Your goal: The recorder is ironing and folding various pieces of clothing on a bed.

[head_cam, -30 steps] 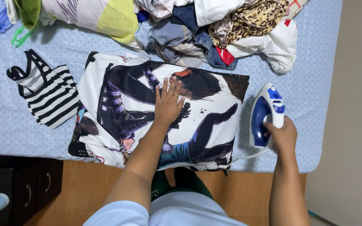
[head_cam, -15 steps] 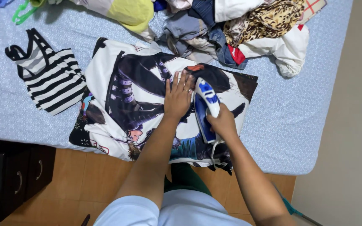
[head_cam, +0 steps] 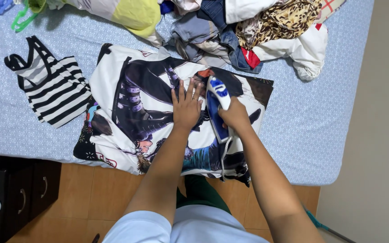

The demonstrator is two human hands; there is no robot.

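Observation:
A printed cloth (head_cam: 131,103) with dark cartoon figures on white lies spread on the pale blue bed (head_cam: 329,126). My left hand (head_cam: 185,107) presses flat on its middle, fingers apart. Just to the right, my right hand (head_cam: 235,116) grips the handle of a blue and white iron (head_cam: 216,96), which rests sole-down on the cloth, nose pointing away from me. The iron's cord trails toward the near edge.
A black-and-white striped top (head_cam: 50,87) lies to the left of the cloth. A pile of mixed clothes (head_cam: 248,31) sits at the far side, with green and blue hangers (head_cam: 10,11) at the far left. A dark drawer unit (head_cam: 28,189) stands on the wooden floor.
My right hand brought the iron from the bed's right side onto the cloth beside my left hand, then slid it slightly forward. The left hand stayed pressed on the cloth.

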